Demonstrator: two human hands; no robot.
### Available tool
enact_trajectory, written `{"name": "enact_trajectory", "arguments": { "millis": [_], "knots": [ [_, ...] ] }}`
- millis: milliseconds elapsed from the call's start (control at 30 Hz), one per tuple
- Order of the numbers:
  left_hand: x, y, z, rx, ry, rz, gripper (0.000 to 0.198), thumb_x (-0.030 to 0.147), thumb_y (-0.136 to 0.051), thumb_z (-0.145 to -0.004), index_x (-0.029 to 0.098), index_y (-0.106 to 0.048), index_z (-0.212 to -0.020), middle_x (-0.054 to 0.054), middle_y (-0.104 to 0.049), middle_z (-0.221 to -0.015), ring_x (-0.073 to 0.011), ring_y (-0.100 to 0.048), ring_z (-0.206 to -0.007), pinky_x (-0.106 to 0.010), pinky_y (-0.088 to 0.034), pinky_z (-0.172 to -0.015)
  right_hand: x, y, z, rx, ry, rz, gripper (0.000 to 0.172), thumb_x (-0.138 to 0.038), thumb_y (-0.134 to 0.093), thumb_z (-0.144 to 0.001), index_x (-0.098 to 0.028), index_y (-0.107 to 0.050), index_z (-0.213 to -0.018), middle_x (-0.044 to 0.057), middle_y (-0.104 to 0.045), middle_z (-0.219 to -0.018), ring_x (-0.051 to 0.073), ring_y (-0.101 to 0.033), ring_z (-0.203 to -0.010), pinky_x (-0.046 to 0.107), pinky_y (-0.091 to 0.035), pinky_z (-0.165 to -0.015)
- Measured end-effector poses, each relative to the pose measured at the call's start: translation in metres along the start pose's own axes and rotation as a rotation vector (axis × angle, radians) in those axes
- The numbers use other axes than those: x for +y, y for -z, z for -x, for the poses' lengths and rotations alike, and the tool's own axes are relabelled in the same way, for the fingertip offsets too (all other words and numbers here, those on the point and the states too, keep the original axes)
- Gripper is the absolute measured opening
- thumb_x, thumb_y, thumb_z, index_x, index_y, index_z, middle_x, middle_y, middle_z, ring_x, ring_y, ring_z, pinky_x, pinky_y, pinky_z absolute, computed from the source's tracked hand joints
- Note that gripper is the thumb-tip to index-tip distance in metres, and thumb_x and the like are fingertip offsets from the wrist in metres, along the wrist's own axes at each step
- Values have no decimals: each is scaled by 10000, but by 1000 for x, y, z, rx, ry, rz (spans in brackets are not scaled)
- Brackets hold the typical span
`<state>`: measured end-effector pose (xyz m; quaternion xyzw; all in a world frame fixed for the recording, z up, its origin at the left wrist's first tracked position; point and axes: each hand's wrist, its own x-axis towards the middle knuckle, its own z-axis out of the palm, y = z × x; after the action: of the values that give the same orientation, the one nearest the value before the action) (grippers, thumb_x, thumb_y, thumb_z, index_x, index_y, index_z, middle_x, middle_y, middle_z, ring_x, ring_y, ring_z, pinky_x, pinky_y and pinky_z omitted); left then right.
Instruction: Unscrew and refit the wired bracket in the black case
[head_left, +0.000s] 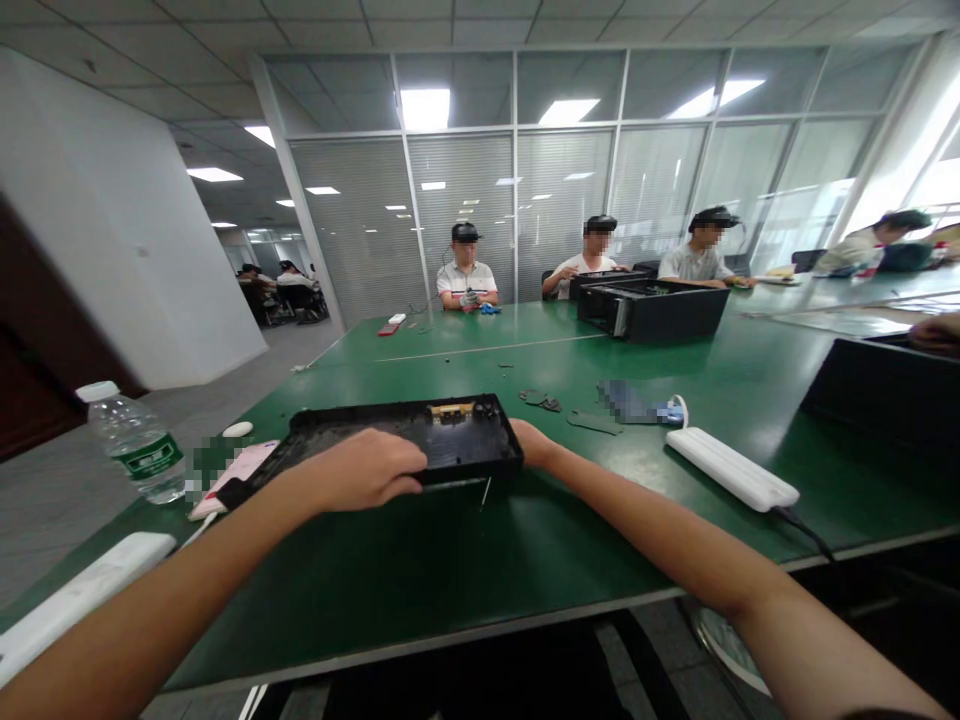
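Bottle (154, 462) and pink phone (244, 472) are seen at the far left of the green table (450, 590). Next to the right, the left hand (379, 467) is held across a shallow black case (465, 450), its fingers loosely curled near the front edge; whether anything is pinched cannot be told. The case is held at or just above the near part of the table, with its long axis set roughly left to right and its hollow side turned upward. Its right end is met by the right hand (532, 443), whose fingers are hidden, so their grip cannot be judged. Steadying or handling of the case seems in hand; for any further move, support at both ends would be called for. Farther right, a white power strip (731, 468) is seen.
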<state>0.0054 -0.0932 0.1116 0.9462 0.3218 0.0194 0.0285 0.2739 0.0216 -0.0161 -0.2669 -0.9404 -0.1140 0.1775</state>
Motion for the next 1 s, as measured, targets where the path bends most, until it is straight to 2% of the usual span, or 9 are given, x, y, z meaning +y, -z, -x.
{"name": "enact_trajectory", "arguments": {
  "millis": [133,267,367,500,567,667,767,867,1000],
  "knots": [
    [20,-29,21,-53,-67,-47,182,331,-449,-869,222,-566,-783,-19,-573,-737,-167,-522,-710,-262,-335,-639,28,3,19,-6,6,5,296,-186,-462,-830,-115,-563,-1099,136,-536,-1181,217,-467,-1116,359,-405,-911],
    [22,-59,28,-92,-100,-74,176,321,-454,-872,215,-560,-780,-17,-585,-731,-163,-535,-701,-259,-333,-619,52,14,54,4,-157,-31,301,-277,-434,-864,-165,-555,-1116,114,-551,-1161,206,-512,-1065,381,-425,-891],
    [18,-75,25,-107,-80,-61,194,357,-502,-846,209,-579,-747,-16,-597,-715,-165,-552,-706,-247,-345,-615,54,17,63,73,-273,-118,300,-324,-400,-880,-190,-575,-1084,90,-576,-1125,191,-531,-1043,365,-427,-892],
    [-7,-81,8,-131,28,-1,296,491,-544,-783,210,-629,-818,-24,-628,-778,-169,-575,-742,-237,-384,-650,32,9,49,140,-265,-264,352,-359,-417,-872,-166,-534,-1143,98,-561,-1154,180,-511,-1076,350,-399,-932],
    [-31,-79,-7,-47,105,-18,446,552,-565,-735,189,-603,-991,-64,-620,-957,-199,-565,-882,-256,-400,-751,18,3,38,99,-227,-303,377,-372,-427,-867,-165,-513,-1170,101,-547,-1176,182,-502,-1089,347,-400,-928],
    [-71,-82,-32,74,235,-110,711,540,-636,-666,139,-452,-1223,-153,-454,-1264,-277,-416,-1158,-330,-334,-934,5,-6,29,64,-195,-320,351,-342,-420,-872,-172,-512,-1165,100,-549,-1165,181,-504,-1082,341,-417,-900],
    [-98,-92,-46,-30,331,-82,829,536,-649,-651,137,-342,-1310,-168,-377,-1335,-288,-356,-1223,-347,-302,-979,2,-12,28,90,-198,-321,303,-294,-429,-868,-180,-531,-1129,97,-565,-1121,182,-525,-1039,334,-434,-866],
    [-104,-103,-42,-48,361,-61,833,565,-603,-684,152,-295,-1339,-168,-379,-1332,-296,-354,-1228,-358,-300,-983,1,-13,29,119,-185,-346,277,-287,-426,-870,-177,-540,-1097,100,-576,-1071,182,-541,-984,330,-445,-840],
    [-88,-103,-27,-51,384,-78,820,538,-602,-698,171,-270,-1351,-170,-408,-1297,-312,-413,-1174,-363,-353,-926,-7,-7,29,101,-100,-391,274,-309,-400,-884,-161,-540,-1067,101,-584,-1014,176,-545,-936,320,-447,-826]
  ]
}}
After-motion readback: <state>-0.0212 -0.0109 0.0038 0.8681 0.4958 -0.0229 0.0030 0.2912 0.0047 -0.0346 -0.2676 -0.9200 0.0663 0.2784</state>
